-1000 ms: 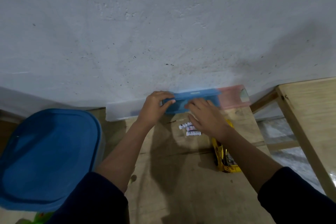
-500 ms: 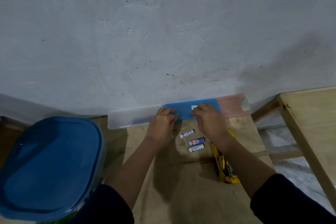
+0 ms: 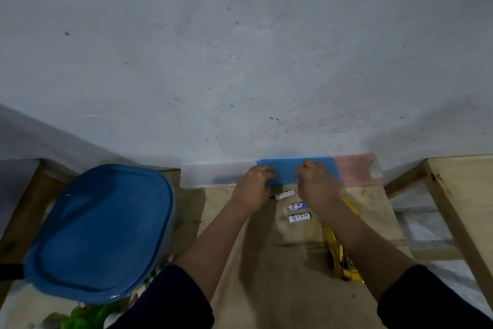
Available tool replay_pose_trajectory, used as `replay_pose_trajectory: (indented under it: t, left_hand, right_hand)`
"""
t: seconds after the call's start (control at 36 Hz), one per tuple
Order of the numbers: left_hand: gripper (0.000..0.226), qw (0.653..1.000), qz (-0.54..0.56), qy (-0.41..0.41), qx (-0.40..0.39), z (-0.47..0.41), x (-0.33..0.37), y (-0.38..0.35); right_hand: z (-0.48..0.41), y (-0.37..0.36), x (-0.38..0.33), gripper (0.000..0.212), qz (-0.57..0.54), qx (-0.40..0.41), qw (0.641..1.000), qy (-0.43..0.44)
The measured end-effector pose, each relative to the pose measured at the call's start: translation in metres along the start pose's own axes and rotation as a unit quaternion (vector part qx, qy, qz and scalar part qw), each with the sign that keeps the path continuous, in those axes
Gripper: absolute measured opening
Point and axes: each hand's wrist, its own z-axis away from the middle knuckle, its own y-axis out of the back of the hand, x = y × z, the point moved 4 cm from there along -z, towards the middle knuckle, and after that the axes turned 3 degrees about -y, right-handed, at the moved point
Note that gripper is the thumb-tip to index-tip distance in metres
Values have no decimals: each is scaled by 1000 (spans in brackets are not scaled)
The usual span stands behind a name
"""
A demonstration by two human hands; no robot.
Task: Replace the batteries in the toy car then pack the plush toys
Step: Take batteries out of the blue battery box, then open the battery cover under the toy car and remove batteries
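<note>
A flat blue plastic case [image 3: 290, 168] stands against the wall between a clear case [image 3: 213, 175] and a pink case [image 3: 357, 168]. My left hand [image 3: 253, 187] grips its left edge with curled fingers. My right hand [image 3: 314, 184] grips its right part the same way. Three loose batteries [image 3: 297, 206] lie on the wooden table [image 3: 280, 288] between my wrists. The yellow toy car [image 3: 342, 254] lies on the table under my right forearm, partly hidden. A green plush toy [image 3: 85, 315] peeks out at the bottom left.
A large container with a blue lid [image 3: 101, 232] stands at the left. A second wooden table [image 3: 464, 195] sits at the right across a gap. The grey wall [image 3: 240, 48] rises right behind the cases.
Both hands shifted slightly apart along the blue case, which now stands flat against the wall. The batteries are more exposed between my wrists.
</note>
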Motion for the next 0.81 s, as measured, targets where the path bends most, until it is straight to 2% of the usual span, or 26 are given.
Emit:
replay_pose_trajectory:
  t: [0.06,0.14,0.22,0.28,0.44,0.69,0.81]
  left_hand:
    - [37,999,33,16,15,6,-2,5]
    - [35,987,95,48,121,27,-12,20]
    - [30,956,119,109,244,57,-31,33]
    - [30,946,113,133,274,73,-47,37]
    - [48,943,134,151,264,95,-88,44]
    - [86,914,276,187,231,93,-111,37]
    - [92,883,359,234,194,89,-126,30]
  right_hand:
    - [-4,3,-10,21,33,-14,999,-6]
    - [-7,5,-32,24,62,-17,997,34]
    - [-4,-4,-59,27,0,0,994,108]
    - [-2,-13,-77,32,-41,-1,988,151]
    - [-6,-36,-122,34,-26,-33,970,241]
    - [-20,-51,-142,46,61,-39,969,238]
    - [-27,-54,-142,47,110,-33,963,244]
